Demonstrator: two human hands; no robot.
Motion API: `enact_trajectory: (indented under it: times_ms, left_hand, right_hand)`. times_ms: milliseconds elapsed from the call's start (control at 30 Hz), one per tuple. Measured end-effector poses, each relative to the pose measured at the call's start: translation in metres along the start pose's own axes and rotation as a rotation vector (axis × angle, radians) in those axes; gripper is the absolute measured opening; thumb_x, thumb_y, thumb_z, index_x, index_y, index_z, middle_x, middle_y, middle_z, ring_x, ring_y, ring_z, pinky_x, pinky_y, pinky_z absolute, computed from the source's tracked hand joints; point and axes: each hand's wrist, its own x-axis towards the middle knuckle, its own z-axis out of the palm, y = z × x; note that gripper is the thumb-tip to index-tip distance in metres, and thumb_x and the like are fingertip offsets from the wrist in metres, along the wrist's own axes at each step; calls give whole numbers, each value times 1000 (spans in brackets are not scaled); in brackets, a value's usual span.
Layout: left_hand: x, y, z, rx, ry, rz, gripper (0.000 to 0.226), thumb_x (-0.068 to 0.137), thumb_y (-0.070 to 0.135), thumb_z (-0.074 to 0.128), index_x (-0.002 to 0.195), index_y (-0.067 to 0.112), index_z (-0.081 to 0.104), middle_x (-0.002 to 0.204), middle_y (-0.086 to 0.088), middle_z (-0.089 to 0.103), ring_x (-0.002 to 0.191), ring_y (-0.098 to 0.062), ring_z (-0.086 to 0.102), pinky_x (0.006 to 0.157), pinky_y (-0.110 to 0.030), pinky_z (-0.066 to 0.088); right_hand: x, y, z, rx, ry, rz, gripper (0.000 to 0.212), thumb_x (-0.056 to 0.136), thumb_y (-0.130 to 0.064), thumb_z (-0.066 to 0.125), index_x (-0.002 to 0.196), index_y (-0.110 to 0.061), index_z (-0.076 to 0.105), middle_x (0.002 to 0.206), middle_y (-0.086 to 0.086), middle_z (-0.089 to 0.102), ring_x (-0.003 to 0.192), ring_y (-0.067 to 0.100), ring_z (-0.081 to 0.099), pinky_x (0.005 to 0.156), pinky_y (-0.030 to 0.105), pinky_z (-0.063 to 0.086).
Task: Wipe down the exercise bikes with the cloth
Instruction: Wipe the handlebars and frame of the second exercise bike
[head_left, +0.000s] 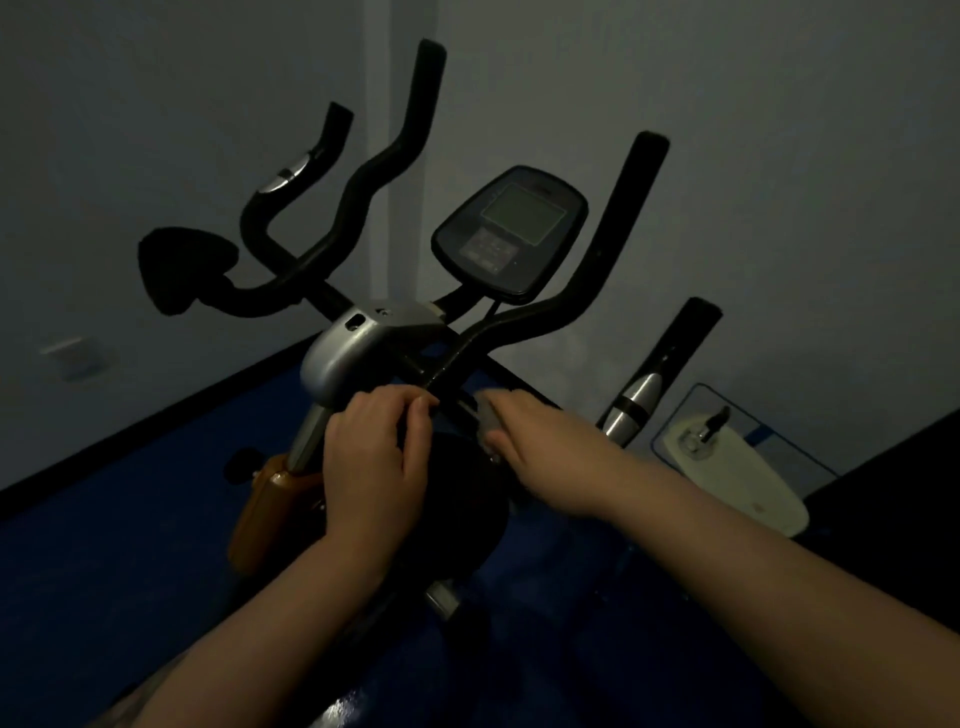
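Both hands are working just below the grey stem cover (345, 353) of the near exercise bike (467, 364): the left hand (376, 457) is curling loosely, holding nothing I can see, while the right hand (540, 447) is pinching a greyish, blurred cloth (489, 422), best rubbed firmly along the dark tube.

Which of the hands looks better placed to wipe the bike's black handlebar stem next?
The right hand, probably. It seems to hold a small grey cloth against the stem under the console. The left hand rests beside the silver housing, seemingly with no cloth. The dim light leaves this uncertain.
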Motion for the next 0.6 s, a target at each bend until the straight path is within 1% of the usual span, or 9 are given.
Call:
enact_trajectory:
  times_ms: [100, 133, 200, 300, 367, 400, 500, 567, 600]
  left_hand:
    - [4, 9, -7, 162, -67, 87, 26, 91, 31, 40, 93, 22, 64, 85, 7, 63, 79, -12, 54, 72, -24, 25]
    - [6, 16, -8, 201, -88, 129, 25, 90, 31, 40, 94, 23, 63, 87, 8, 63, 82, -11, 53, 72, -23, 23]
    - [14, 36, -2, 224, -139, 197, 24, 88, 31, 42, 94, 25, 63, 88, 10, 63, 84, -12, 54, 74, -23, 23]
    - [34, 60, 23, 173, -250, 149, 17, 90, 26, 47, 93, 25, 64, 86, 8, 65, 84, -15, 57, 76, -27, 30]
    - [42, 61, 38, 165, -335, 79, 17, 92, 26, 48, 94, 24, 64, 89, 6, 67, 85, -18, 61, 76, -32, 37]
    - [42, 58, 42, 232, -371, 81, 18, 93, 28, 46, 94, 24, 63, 89, 5, 68, 85, -18, 62, 76, -33, 38]
    - [33, 53, 45, 356, -413, 129, 21, 94, 34, 40, 84, 26, 57, 82, 7, 64, 79, -16, 61, 70, -30, 33]
    - [33, 53, 45, 357, -407, 132, 20, 93, 35, 41, 83, 28, 57, 81, 8, 64, 76, -15, 60, 69, -28, 30]
    - [34, 54, 44, 374, -411, 133, 20, 92, 36, 41, 84, 29, 57, 81, 8, 64, 75, -14, 60, 68, -28, 29]
  right_hand:
    - [-45, 9, -6, -226, 104, -115, 39, 90, -12, 50, 128, -19, 45, 113, 2, 52, 95, 22, 51, 80, 38, 47]
    - [-56, 18, -12, -288, 127, -170, 39, 85, -9, 52, 123, -16, 52, 111, 3, 55, 94, 23, 51, 82, 37, 46]
    - [-68, 48, -28, -324, 186, -207, 31, 84, -13, 52, 114, -13, 62, 112, 6, 60, 99, 24, 53, 97, 38, 40]
    - [-55, 69, -42, -217, 443, -1, 29, 87, -23, 44, 98, -13, 69, 108, 3, 62, 103, 20, 54, 114, 36, 20]
    - [-44, 48, -18, -64, 598, 193, 28, 88, -28, 48, 82, -9, 68, 95, 4, 62, 98, 22, 54, 112, 39, 25]
    - [-43, 35, 1, -59, 641, 186, 28, 88, -28, 52, 76, -7, 66, 89, 5, 61, 93, 22, 54, 107, 40, 30]
    - [-52, 51, 5, -234, 579, -139, 24, 92, -22, 54, 83, -7, 69, 89, 8, 66, 89, 23, 57, 106, 44, 36]
    - [-46, 91, -25, -322, 607, -188, 26, 94, -21, 50, 90, -7, 72, 94, 10, 68, 91, 26, 61, 109, 44, 33]
    - [-40, 103, -38, -329, 660, -129, 27, 94, -20, 50, 90, -6, 72, 95, 10, 68, 93, 26, 62, 111, 43, 30]
